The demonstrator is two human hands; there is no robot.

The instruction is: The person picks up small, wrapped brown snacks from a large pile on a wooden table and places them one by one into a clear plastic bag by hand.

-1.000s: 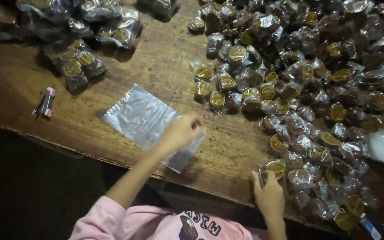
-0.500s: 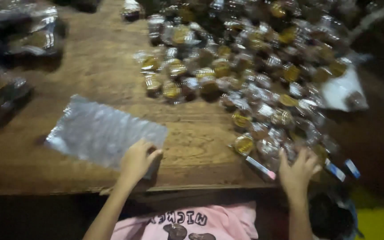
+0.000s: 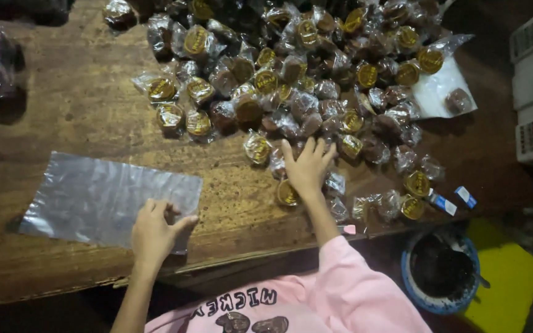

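The left hand (image 3: 155, 231) is resting on the near edge of a clear plastic bag (image 3: 109, 197), which is lying flat on the wooden table (image 3: 75, 105) at approx. 8 o'clock in the view; the fingers are half curled and the thumb is sticking out to the right on the bag's corner, pressing it down rather than gripping it, as far as I can see. The right hand (image 3: 306, 166) is reaching forward at about 12 o'clock from the body, fingers spread wide and laid flat on top of some wrapped sweets (image 3: 291, 74); it is touching them but I cannot tell if it is holding any. The sweets are making a big pile w/ clear wrappers and round gold labels, filling the table from 11 to 2 o'clock, and a few loose ones are lying near the table edge at 4 o'clock. One sweet w/ gold label (image 3: 287, 193) is lying just beside the right wrist. A pink sleeve (image 3: 347, 283) is covering the right arm; the left arm is bare. At 4 o'clock, below the table edge, a blue bowl (image 3: 440, 271) w/ dark stuff inside is standing, next to sth yellow (image 3: 507, 277).
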